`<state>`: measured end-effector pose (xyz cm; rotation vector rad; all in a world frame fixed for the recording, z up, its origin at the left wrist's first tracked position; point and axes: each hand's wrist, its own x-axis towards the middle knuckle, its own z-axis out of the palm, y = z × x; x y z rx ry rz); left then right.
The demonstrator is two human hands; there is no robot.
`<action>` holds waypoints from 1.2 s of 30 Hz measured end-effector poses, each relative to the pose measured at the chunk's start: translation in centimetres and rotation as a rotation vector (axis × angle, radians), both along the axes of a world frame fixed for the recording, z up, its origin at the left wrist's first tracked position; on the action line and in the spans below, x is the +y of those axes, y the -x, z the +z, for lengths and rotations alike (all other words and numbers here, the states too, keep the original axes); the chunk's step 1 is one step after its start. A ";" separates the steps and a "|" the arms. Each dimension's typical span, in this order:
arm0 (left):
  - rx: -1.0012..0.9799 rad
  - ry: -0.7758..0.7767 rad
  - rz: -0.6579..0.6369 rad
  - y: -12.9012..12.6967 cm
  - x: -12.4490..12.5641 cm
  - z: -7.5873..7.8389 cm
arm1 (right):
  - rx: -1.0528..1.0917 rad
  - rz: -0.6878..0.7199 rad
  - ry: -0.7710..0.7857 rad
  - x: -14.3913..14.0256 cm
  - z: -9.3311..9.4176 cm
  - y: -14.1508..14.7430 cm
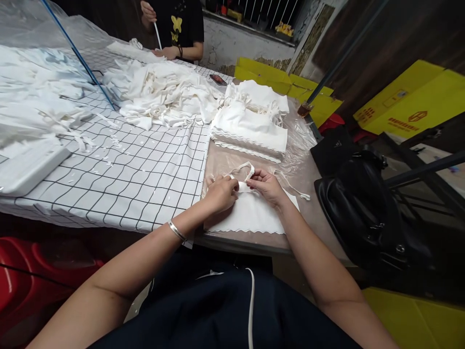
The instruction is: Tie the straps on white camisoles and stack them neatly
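Observation:
A flat white cloth bag with a scalloped lower edge lies on the table's near edge. My left hand presses on its top edge and pinches the white drawstring. My right hand grips the same drawstring just to the right, where it loops upward. A loose end of the string trails off to the right.
A neat stack of white bags sits behind my hands. A loose heap of white cloth covers the checked tablecloth. Another person works at the far side. A black bag and yellow boxes stand at the right.

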<state>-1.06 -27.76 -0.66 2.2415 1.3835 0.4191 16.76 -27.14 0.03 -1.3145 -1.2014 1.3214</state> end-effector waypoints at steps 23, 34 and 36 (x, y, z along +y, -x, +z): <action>-0.124 0.139 0.028 0.2 -0.7 0.2 | -0.145 0.099 -0.150 -1.5 -1.4 0.0; -0.130 0.170 0.041 0.2 -0.8 0.5 | -0.134 0.142 -0.148 -1.6 -2.1 -0.2; -0.124 0.174 0.043 0.1 -0.8 0.5 | -0.112 0.130 -0.160 -1.6 -2.4 -0.1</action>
